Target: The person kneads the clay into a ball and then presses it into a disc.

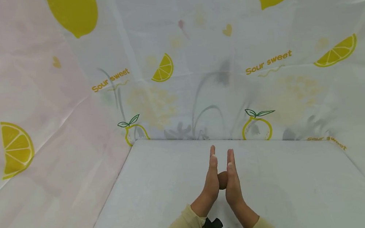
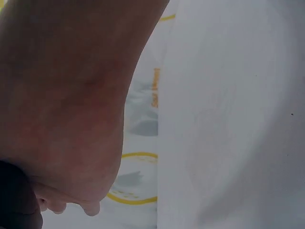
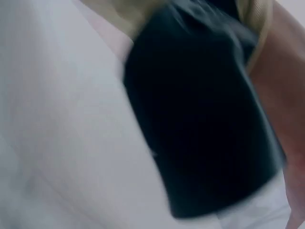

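A small round brown lump (image 1: 222,180), smooth-looking, sits between the two palms in the head view. My left hand (image 1: 211,180) presses it from the left, its fingers straight and pointing up and away. From the other side my right hand (image 1: 233,184) presses flat against it, fingers likewise straight. Part of the lump is hidden behind the right hand. The left wrist view holds a wrist and the heel of a hand (image 2: 66,129) close up, with a few fingertips below; the lump does not show there.
Below the hands lies a white tabletop (image 1: 162,174). A lemon-printed cloth (image 1: 188,102) stands behind it and along the sides. Black wrist cameras (image 1: 213,225) sit close together under the forearms; a black device (image 3: 205,129) fills much of the right wrist view.
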Motion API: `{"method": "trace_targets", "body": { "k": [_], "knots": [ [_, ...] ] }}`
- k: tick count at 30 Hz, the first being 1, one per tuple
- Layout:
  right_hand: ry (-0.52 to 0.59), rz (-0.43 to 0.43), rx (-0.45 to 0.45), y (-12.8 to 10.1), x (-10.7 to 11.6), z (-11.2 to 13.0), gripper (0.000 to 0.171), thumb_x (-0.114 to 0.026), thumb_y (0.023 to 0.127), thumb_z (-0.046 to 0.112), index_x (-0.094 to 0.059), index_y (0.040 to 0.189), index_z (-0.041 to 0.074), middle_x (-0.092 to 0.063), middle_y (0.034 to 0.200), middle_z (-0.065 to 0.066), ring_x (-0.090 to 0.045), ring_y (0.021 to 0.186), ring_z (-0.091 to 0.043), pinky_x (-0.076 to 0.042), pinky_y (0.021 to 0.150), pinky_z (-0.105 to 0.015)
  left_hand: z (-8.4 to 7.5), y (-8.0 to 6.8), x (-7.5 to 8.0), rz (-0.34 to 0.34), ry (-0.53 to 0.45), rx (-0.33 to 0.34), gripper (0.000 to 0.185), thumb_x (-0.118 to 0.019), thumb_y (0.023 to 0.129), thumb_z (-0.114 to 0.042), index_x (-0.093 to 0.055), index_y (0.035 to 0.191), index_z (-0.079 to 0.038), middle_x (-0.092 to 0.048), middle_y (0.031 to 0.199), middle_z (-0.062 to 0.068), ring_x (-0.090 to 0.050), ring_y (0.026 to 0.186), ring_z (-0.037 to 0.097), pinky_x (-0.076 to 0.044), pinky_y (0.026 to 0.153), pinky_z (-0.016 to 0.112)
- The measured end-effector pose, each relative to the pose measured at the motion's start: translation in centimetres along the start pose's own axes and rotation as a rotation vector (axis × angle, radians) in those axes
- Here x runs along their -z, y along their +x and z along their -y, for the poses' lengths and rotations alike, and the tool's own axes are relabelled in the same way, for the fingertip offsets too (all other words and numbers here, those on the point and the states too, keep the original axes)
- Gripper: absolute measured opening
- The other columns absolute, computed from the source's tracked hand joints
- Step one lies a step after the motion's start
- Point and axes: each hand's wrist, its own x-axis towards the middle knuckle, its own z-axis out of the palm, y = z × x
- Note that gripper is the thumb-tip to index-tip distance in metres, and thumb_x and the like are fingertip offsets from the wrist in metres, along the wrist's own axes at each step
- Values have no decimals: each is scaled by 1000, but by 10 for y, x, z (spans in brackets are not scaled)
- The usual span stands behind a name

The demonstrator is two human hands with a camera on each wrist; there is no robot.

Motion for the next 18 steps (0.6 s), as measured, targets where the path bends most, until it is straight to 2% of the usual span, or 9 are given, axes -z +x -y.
{"method": "trace_targets", "body": {
  "k": [3, 6, 8, 13, 18],
  "knots": [
    [-6, -5, 36, -5, -5, 1, 60, -21, 112, 34, 0, 164, 13, -5, 170, 3, -1, 156, -16, -8, 117, -13, 3, 4, 1, -68, 14, 17, 74, -21, 108, -54, -5, 165, -10, -3, 171, 6, -6, 156, 27, -2, 122, 57],
    [-5, -11, 69, -7, -8, 6, 60, -22, 112, 33, 0, 164, 13, -5, 170, 2, -2, 156, -17, -8, 117, -13, 4, 6, 2, -110, 21, 29, 74, -23, 109, -53, -6, 164, -7, -4, 171, 10, -6, 156, 30, -2, 122, 58],
    [2, -12, 93, -7, -9, 12, 61, -22, 111, 32, 0, 164, 13, -5, 170, 1, -2, 156, -17, -8, 118, -15, 5, 6, 3, -113, 21, 45, 74, -23, 109, -52, -6, 164, -6, -4, 170, 12, -5, 156, 30, -2, 122, 58],
    [12, -7, 128, 2, -5, 27, 61, -22, 111, 32, 0, 165, 13, -4, 170, 1, -1, 156, -17, -9, 119, -16, 9, 2, 2, -41, 7, 70, 72, -20, 109, -52, -6, 164, -7, -4, 171, 9, -4, 156, 27, -2, 123, 56],
    [12, -10, 35, 18, 5, 29, 65, -22, 110, 42, 1, 164, 13, -2, 170, 8, 0, 155, -9, -5, 122, -25, 10, -3, -2, 60, 27, 26, 71, -15, 109, -52, -4, 164, -9, -3, 171, 6, 0, 156, 23, -1, 123, 54]
  ]
}}
